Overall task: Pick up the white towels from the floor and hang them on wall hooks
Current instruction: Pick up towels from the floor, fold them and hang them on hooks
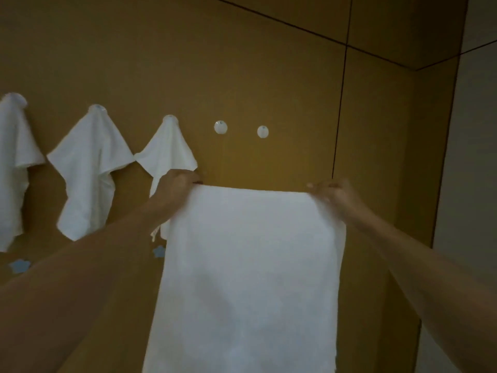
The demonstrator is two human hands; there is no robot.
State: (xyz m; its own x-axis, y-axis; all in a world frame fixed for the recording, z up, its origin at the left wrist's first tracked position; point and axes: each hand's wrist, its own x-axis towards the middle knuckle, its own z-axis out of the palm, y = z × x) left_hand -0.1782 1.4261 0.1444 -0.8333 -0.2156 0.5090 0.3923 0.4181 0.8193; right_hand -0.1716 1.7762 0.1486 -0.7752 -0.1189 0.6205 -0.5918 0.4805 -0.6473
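The brown wall (242,63) fills the view. A white towel (247,265) is held spread flat before it, its top edge level and just below the two bare hooks. Three hung towels (88,170) are draped on hooks left of the held towel. Its top left corner is pinched by the left hand (178,181), fingers curled on the cloth; its top right corner is gripped by the right hand (332,192) likewise. The hanging step is judged to be in hand. The nearer free hook (220,127), directly above the towel's left half, is the likely target, the farther hook (262,131) beside it. A lift is called for; bare wall above gives open room.
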